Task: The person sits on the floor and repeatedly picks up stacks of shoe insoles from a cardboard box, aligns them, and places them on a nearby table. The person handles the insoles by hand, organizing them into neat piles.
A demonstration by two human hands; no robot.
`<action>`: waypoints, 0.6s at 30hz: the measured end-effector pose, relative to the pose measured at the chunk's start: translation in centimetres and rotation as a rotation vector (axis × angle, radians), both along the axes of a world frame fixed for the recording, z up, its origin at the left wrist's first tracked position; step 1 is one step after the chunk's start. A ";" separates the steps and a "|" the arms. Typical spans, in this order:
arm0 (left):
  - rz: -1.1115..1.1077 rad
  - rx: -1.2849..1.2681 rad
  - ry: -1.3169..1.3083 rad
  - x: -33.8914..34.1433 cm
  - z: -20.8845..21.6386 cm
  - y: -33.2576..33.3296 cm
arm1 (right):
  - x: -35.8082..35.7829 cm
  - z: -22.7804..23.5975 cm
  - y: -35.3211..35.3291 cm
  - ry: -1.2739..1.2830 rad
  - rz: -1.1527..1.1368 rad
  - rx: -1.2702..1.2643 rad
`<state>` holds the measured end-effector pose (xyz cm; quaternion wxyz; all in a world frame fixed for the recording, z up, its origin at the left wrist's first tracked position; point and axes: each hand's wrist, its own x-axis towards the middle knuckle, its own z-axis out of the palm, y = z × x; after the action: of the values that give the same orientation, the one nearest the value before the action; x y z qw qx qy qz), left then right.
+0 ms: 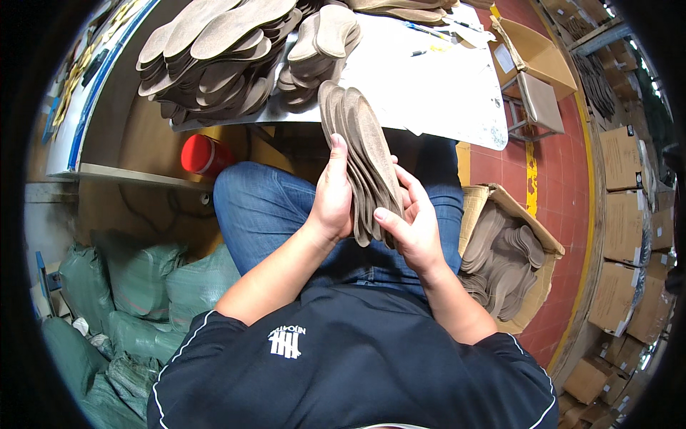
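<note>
Several brown-grey shoe insoles (361,154) are fanned slightly in a stack between my hands, above my lap, their far ends near the table's front edge. My left hand (334,189) grips the stack's left side, its thumb lying along the edge. On the right side, my right hand (413,218) holds the near end, with the thumb over the top insole and the fingers behind. Beyond them on the white table (429,86) stand a large pile of insoles (221,53) at the left and a smaller pile (321,46) beside it.
An open carton of insoles (504,261) stands on the floor at my right. Pens (426,30) lie on the table. A stool (539,104) bears a cardboard box (539,53). Green sacks (136,279) and a red cylinder (204,155) are at the left; stacked cartons (622,225) line the right.
</note>
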<state>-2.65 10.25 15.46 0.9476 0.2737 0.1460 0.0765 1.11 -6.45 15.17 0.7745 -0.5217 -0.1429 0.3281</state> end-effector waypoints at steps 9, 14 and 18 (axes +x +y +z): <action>0.021 0.223 0.037 0.3 -0.6 0.1 | -0.3 0.5 -0.5 0.003 0.000 0.021; 0.028 0.214 0.049 0.5 -0.9 0.0 | 0.1 0.9 -0.7 0.031 -0.045 0.000; -0.067 0.064 0.136 0.0 -0.9 0.6 | 1.0 1.7 -1.4 -0.037 0.012 -0.150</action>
<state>-2.67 10.81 14.56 0.9282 0.3134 0.1984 0.0307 2.07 -7.85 16.85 0.7283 -0.5834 -0.1355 0.3330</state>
